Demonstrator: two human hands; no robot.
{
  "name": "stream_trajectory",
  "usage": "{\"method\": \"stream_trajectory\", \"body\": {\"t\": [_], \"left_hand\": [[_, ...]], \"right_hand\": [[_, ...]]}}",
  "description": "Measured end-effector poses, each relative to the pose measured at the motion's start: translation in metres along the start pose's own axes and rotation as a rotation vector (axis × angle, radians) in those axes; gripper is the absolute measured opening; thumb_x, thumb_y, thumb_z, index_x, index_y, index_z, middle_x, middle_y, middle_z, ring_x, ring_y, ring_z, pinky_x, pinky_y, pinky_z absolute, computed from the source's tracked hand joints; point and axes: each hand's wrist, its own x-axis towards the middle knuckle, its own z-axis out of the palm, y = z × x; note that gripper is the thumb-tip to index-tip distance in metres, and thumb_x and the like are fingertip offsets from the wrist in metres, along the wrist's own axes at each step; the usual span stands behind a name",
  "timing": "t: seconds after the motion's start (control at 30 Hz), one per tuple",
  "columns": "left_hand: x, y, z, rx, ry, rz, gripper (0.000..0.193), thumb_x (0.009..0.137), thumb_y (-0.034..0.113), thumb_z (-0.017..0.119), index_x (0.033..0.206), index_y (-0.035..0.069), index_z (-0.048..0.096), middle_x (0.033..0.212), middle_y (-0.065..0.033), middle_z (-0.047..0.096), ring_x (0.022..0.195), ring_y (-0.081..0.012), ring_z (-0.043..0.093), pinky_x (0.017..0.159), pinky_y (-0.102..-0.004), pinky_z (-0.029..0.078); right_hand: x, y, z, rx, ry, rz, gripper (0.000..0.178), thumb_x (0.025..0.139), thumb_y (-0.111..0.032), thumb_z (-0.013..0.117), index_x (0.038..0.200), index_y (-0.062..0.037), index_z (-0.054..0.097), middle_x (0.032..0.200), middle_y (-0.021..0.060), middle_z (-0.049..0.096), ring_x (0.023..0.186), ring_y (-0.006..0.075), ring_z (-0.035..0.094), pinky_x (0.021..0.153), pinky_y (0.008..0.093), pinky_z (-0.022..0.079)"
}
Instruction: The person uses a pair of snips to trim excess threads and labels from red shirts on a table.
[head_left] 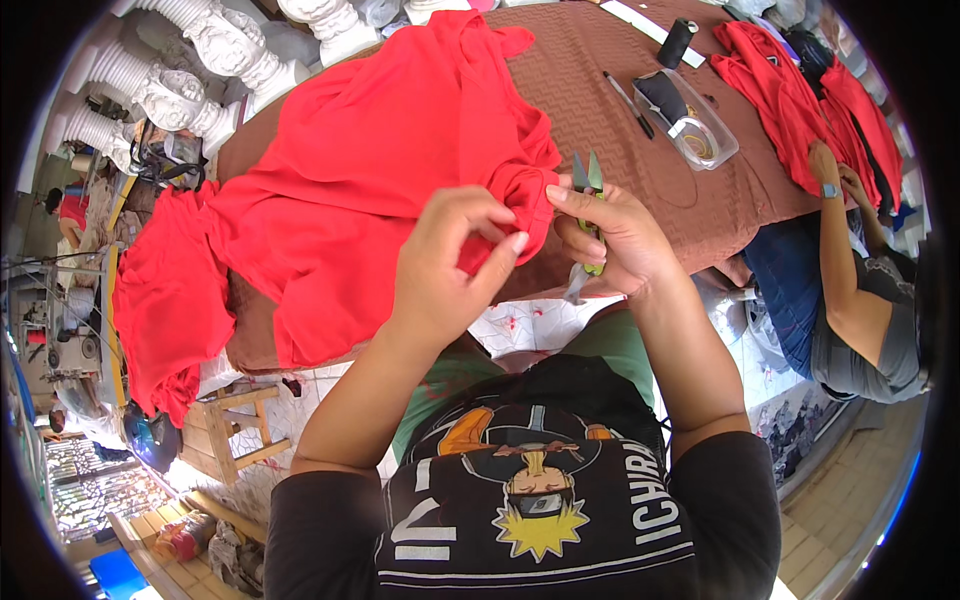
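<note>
A large red garment (370, 150) lies rumpled over the brown-covered table in front of me. My left hand (450, 250) has its fingers curled at a gathered edge of this cloth, with red fabric showing between thumb and fingers. My right hand (625, 235) is closed around thread snips (592, 215) with green handles, their blades pointing away from me. The right thumb and fingertips also touch the same bunched edge of the garment. Exactly how the left fingertips grip is partly hidden.
Beyond my right hand, a clear plastic box (700, 130) with small items, a pen (628, 104) and a black thread spool (678, 42) rest on the tablecloth (680, 200). At right a co-worker (850, 290) handles red cloth (770, 100). White ornate columns (230, 45) and a wooden stool (235, 430) are left.
</note>
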Motion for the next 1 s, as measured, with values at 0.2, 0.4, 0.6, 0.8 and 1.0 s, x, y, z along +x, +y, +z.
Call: {"method": "stream_trajectory", "body": {"t": [0.2, 0.4, 0.6, 0.8, 1.0], "left_hand": [[0.006, 0.003, 0.0, 0.207, -0.079, 0.062, 0.043, 0.076, 0.011, 0.078, 0.115, 0.006, 0.061, 0.106, -0.0086, 0.064, 0.094, -0.0229, 0.06, 0.086, -0.0342, 0.048], [-0.001, -0.001, 0.005, 0.177, -0.082, -0.077, 0.039, 0.076, 0.004, 0.078, 0.112, 0.004, 0.062, 0.099, -0.0073, 0.064, 0.088, -0.0157, 0.062, 0.085, -0.029, 0.049], [-0.006, 0.001, 0.008, 0.18, -0.099, -0.103, 0.035, 0.078, 0.005, 0.077, 0.11, 0.004, 0.065, 0.097, -0.0066, 0.065, 0.085, -0.0143, 0.061, 0.082, -0.0283, 0.049], [-0.005, -0.009, 0.001, 0.13, -0.083, -0.093, 0.016, 0.082, 0.011, 0.072, 0.096, 0.003, 0.069, 0.099, -0.0074, 0.068, 0.088, -0.0197, 0.064, 0.078, -0.0313, 0.051], [-0.004, 0.0, -0.003, 0.001, -0.179, -0.385, 0.014, 0.093, 0.012, 0.063, 0.099, 0.0, 0.068, 0.099, -0.0075, 0.07, 0.092, -0.0119, 0.063, 0.084, -0.0269, 0.049]], "right_hand": [[-0.006, 0.001, -0.002, 0.003, -0.06, 0.016, 0.024, 0.089, -0.022, 0.07, 0.097, 0.0006, 0.067, 0.054, -0.003, 0.049, 0.042, 0.0042, 0.035, 0.042, 0.0227, 0.023], [-0.009, 0.007, -0.002, -0.071, 0.012, -0.057, 0.022, 0.088, -0.021, 0.072, 0.097, -0.0015, 0.069, 0.06, -0.0036, 0.056, 0.044, 0.0023, 0.038, 0.041, 0.0202, 0.026], [-0.007, 0.014, -0.004, -0.405, 0.069, -0.109, 0.019, 0.086, -0.021, 0.074, 0.093, -0.0042, 0.068, 0.061, -0.0071, 0.054, 0.046, 0.0003, 0.039, 0.041, 0.0192, 0.027], [-0.008, 0.015, -0.004, -0.387, 0.123, -0.135, 0.019, 0.085, -0.022, 0.075, 0.089, -0.0054, 0.067, 0.059, -0.0086, 0.05, 0.046, 0.0001, 0.038, 0.041, 0.0189, 0.026], [-0.007, 0.02, -0.007, -0.474, 0.141, -0.147, 0.019, 0.085, -0.023, 0.076, 0.088, -0.0067, 0.067, 0.058, -0.0092, 0.048, 0.046, -0.0004, 0.037, 0.041, 0.0194, 0.025]]}}
